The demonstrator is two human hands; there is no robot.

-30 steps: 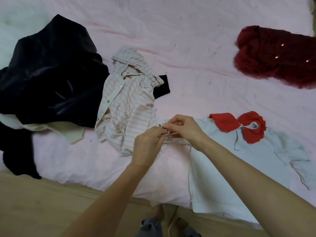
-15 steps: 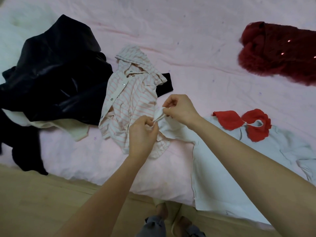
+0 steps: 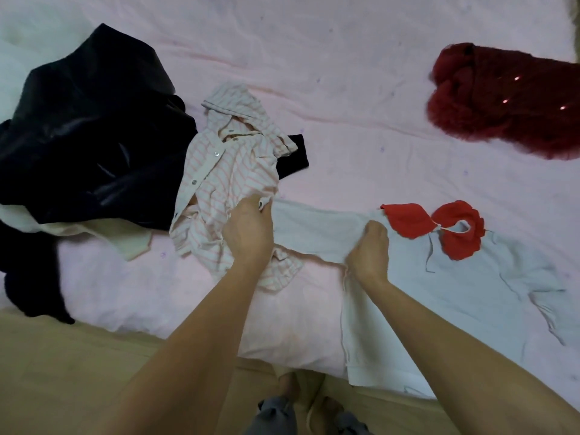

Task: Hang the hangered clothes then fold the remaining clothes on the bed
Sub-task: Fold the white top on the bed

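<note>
Stretching the sleeve (image 3: 314,229) of the white top (image 3: 439,296) flat between both hands on the pink bed (image 3: 345,89). Left hand (image 3: 248,229) pinches the cuff end, fingers curled, thumb side up; the cuff itself is mostly hidden under the fingers. Right hand (image 3: 367,249) has fingers curled onto the fabric at the shoulder end, near the red collar (image 3: 433,229).

Key relation: the sleeve's long axis runs straight from left fingertips to right fingertips. The body of the top lies to the right of and below the right hand, hem hanging over the bed edge. So my guess at the next fold: the left hand, being on the cuff, carries it rightward across onto the body.

Striped pink shirt (image 3: 226,189) sits directly under the left hand, touching the cuff; risk of snagging it.

No readable labels, brands or text anywhere.
</note>
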